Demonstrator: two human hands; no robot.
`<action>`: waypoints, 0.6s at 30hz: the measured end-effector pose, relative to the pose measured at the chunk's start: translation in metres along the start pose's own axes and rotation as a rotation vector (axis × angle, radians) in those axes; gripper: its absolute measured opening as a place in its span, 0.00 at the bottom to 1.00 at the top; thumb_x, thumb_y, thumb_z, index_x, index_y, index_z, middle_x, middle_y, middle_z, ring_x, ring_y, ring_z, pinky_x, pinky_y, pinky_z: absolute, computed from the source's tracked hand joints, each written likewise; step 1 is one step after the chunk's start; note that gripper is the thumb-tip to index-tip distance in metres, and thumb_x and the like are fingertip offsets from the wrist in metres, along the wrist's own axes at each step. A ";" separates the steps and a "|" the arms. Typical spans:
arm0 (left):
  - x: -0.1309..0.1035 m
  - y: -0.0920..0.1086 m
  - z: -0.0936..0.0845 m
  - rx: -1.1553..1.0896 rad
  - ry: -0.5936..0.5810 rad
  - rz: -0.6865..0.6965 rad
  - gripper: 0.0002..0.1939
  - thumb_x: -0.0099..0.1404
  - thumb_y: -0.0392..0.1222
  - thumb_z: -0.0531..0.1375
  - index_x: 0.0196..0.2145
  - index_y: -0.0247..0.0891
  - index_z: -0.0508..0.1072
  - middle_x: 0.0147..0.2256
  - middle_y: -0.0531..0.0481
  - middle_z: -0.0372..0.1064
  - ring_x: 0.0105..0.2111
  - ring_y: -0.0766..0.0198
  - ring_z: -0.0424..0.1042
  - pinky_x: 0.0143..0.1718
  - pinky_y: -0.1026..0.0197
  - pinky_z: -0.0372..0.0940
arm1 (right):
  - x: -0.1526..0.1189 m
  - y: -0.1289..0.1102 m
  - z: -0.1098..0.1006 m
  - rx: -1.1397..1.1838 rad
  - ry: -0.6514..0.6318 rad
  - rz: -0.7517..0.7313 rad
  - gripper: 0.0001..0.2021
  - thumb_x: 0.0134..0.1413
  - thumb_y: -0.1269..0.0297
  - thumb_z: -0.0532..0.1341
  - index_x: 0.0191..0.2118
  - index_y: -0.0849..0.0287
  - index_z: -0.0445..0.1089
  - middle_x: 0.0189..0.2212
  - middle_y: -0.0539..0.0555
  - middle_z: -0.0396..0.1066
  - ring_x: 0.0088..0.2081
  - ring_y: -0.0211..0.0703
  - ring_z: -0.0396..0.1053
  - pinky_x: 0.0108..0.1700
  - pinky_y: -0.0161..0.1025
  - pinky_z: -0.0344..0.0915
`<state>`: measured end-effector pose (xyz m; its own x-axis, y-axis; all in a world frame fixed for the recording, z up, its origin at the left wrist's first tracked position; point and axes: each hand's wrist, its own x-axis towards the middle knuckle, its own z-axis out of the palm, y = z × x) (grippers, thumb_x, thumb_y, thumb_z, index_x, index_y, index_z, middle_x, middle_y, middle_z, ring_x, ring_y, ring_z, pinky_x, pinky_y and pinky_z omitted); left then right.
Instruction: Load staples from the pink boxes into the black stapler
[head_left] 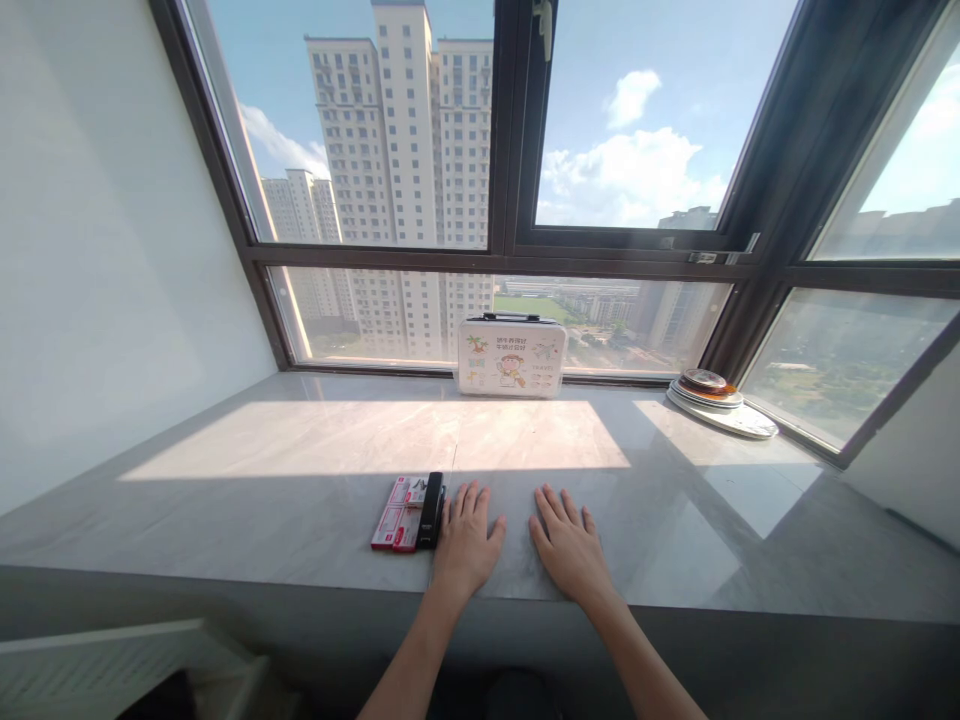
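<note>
My left hand (466, 545) lies palm down on the grey marble sill (300, 510), fingers stretched forward, holding nothing. Right beside its fingers is a black stapler (430, 510), standing lengthwise. Against the stapler's left side are red and white boxes (393, 520), a small one (415, 491) lying on top near the far end. My right hand (568, 545) rests flat on the sill to the right, fingers spread, with nothing in it. Bare marble lies between the two hands.
A white case (511, 358) with cartoon prints and a dark handle stands against the window. Stacked plates or lids (709, 392) sit in the far right corner. The sill's front edge runs below my wrists; a white slatted object (112, 660) is at lower left.
</note>
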<state>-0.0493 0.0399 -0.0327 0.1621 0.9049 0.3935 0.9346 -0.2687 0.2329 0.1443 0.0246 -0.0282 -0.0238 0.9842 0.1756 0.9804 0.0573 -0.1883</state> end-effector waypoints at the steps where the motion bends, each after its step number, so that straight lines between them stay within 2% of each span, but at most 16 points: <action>1: 0.000 0.000 0.000 0.001 -0.002 -0.001 0.28 0.73 0.54 0.47 0.66 0.41 0.60 0.68 0.44 0.52 0.69 0.51 0.46 0.69 0.43 0.44 | 0.000 0.001 0.001 0.001 0.003 -0.001 0.30 0.69 0.48 0.40 0.72 0.46 0.45 0.72 0.46 0.42 0.72 0.52 0.35 0.69 0.56 0.32; 18: -0.004 0.008 -0.004 0.030 0.007 -0.025 0.28 0.74 0.54 0.45 0.66 0.42 0.60 0.68 0.44 0.52 0.69 0.51 0.47 0.68 0.42 0.43 | -0.001 0.001 0.000 0.022 0.013 -0.003 0.30 0.69 0.48 0.41 0.72 0.47 0.47 0.72 0.47 0.44 0.72 0.52 0.36 0.69 0.55 0.34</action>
<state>-0.0439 0.0326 -0.0287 0.1363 0.9087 0.3945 0.9476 -0.2358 0.2157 0.1450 0.0240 -0.0283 -0.0245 0.9817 0.1886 0.9759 0.0645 -0.2087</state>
